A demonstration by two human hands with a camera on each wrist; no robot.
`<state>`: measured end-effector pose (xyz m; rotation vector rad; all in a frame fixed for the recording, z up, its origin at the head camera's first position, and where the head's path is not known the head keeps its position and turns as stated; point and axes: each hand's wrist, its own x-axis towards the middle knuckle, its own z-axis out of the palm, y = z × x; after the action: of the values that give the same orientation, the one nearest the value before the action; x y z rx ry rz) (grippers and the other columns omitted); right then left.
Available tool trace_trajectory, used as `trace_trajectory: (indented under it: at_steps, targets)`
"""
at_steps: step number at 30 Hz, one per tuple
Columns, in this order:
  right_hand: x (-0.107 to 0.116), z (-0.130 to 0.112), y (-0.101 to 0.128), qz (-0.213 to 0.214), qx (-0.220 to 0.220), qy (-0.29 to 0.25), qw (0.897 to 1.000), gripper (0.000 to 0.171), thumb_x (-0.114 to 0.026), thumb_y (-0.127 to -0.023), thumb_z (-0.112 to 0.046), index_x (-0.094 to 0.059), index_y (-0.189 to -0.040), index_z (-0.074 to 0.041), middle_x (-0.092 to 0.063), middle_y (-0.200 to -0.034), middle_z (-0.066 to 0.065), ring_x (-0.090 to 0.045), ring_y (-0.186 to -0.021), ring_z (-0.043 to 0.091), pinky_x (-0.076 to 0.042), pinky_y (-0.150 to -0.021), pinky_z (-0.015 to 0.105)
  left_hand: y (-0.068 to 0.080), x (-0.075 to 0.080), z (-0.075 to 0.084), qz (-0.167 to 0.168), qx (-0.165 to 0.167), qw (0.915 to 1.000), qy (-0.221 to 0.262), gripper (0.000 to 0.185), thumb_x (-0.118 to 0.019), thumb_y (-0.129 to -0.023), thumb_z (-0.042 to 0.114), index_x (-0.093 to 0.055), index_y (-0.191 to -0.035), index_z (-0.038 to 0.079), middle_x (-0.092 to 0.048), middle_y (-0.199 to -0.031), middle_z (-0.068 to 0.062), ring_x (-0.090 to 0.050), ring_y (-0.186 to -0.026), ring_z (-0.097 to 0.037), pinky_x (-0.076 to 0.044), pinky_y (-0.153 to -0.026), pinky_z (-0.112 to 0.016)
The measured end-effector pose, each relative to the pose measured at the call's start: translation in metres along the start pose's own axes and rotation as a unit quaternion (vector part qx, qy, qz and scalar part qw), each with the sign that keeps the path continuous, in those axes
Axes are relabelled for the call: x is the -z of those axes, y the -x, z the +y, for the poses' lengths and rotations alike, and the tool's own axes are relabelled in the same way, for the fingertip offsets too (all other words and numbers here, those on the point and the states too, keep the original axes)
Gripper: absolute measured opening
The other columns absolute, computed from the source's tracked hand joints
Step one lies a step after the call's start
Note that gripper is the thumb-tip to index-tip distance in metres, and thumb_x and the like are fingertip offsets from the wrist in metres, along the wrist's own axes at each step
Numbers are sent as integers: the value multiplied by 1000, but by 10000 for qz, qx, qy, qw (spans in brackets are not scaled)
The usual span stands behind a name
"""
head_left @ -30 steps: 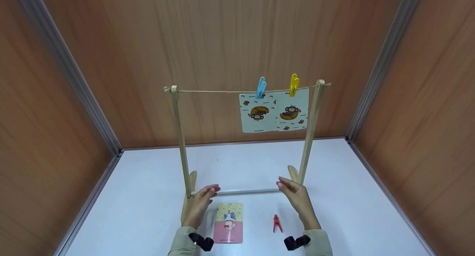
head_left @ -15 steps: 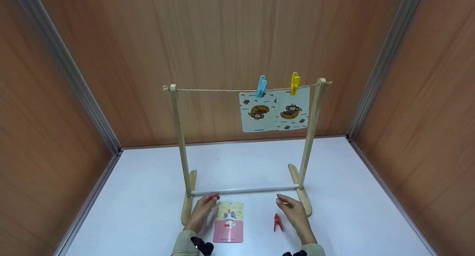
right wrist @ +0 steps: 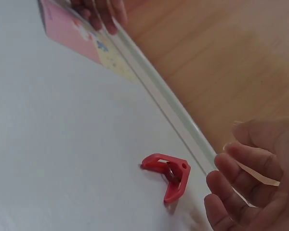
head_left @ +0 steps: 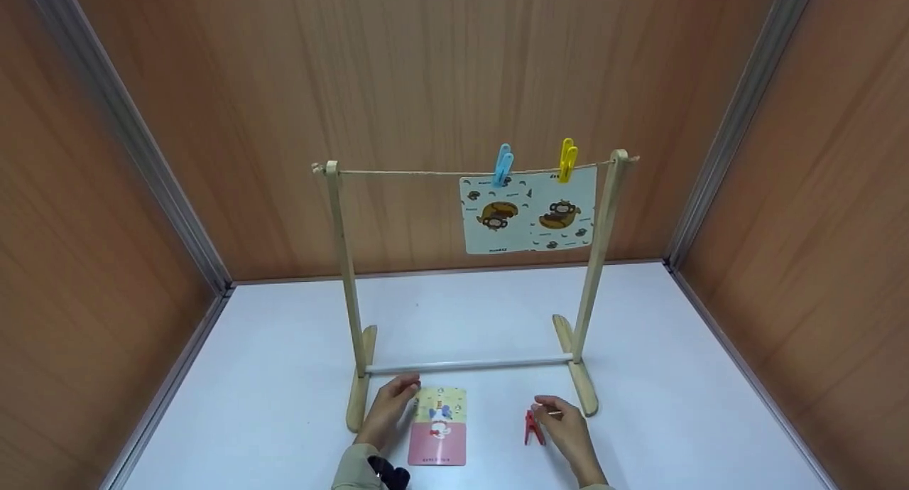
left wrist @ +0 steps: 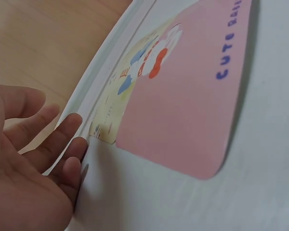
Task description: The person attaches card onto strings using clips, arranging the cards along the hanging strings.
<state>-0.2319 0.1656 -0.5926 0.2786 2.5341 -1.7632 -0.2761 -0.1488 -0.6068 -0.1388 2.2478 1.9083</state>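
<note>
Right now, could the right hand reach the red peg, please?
Probably yes: the right hand hovers open just beside the red peg, which lies flat on the table with nothing between them.

Pink card: blue letters "CUTE", rest cut off

Both hands low and apart, left hand and right hand loosely open, empty.

Pink and yellow picture card flat on white surface; red clothespin lying just right of it
</note>
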Motion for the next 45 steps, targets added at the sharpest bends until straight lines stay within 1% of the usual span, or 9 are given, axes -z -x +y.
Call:
trace_trajectory:
  at_steps: [5, 8, 11, 17, 24, 30, 35, 41, 45]
  targets:
    - [-7, 7, 1, -35, -124, 194, 9997, 39, -67, -89, -23, -63, -115, 4, -67, -92, 5, -59, -83, 13, -48, -69, 26, -1, 2, -2, -173, -83, 9994, -300, 38, -51, -99, 15, -50, -131, -5, -54, -132, -23, -47, -127, -38, -35, -108, -51]
    - [-9, 11, 4, -73, 32, 280, 9996, 41, -68, -89, -24, -62, -115, 6, -66, -89, 5, -59, -80, 13, -49, -66, 24, -1, 3, -3, -211, -114, 9982, -555, 39, -53, -98, 16, -51, -130, -5, -57, -127, -21, -52, -120, -34, -41, -104, -47]
    - [-11, 15, 6, -46, 223, 454, 9987, 42, -70, -88, -24, -61, -115, 7, -65, -88, 6, -57, -78, 13, -48, -64, 21, 0, 4, -4, -133, -114, 9965, -818, 39, -56, -96, 17, -53, -129, -3, -58, -123, -18, -53, -114, -29, -42, -101, -45]
    - [-12, 18, 10, -81, 339, 797, 9962, 53, -77, -80, -25, -58, -117, 9, -55, -88, 6, -49, -78, 13, -43, -66, 21, 2, 2, -2, -77, 112, 9949, -995, 43, -62, -91, 17, -53, -129, -2, -52, -127, -17, -48, -117, -29, -37, -105, -49]
    - [-13, 21, 13, -227, 558, 1041, 9927, 64, -85, -70, -24, -53, -116, 7, -47, -89, 5, -42, -79, 14, -38, -68, 24, -1, 1, 6, -361, 292, 9907, -1276, 46, -67, -87, 14, -54, -128, -2, -47, -126, -18, -45, -120, -36, -32, -107, -53]
    - [-15, 23, 12, -450, 548, 1023, 9922, 64, -86, -65, -18, -52, -114, 5, -48, -94, 9, -45, -83, 18, -39, -72, 28, -2, 2, 9, -511, 208, 9871, -1500, 49, -73, -81, 11, -56, -126, 1, -44, -122, -20, -44, -121, -39, -31, -108, -55]
    - [-15, 23, 10, -534, 440, 1155, 9909, 63, -86, -67, -19, -51, -114, 4, -50, -98, 12, -49, -88, 21, -41, -74, 31, -4, 2, 9, -457, 370, 9840, -1684, 52, -77, -75, 10, -58, -123, 7, -43, -123, -19, -46, -119, -38, -33, -106, -56]
    - [-16, 27, 12, -402, 777, 1159, 9894, 59, -85, -66, -18, -54, -112, 3, -49, -95, 9, -46, -85, 17, -40, -72, 26, -4, 2, 11, -446, 314, 9773, -2047, 55, -81, -71, 13, -59, -121, 10, -45, -122, -18, -47, -117, -38, -32, -106, -58]
    - [-16, 29, 13, -348, 1000, 1122, 9880, 54, -85, -66, -17, -56, -108, 3, -48, -91, 7, -43, -80, 12, -38, -69, 22, -5, 2, 11, -409, 376, 9740, -2198, 54, -81, -68, 11, -60, -118, 12, -45, -123, -17, -47, -119, -40, -31, -107, -58]
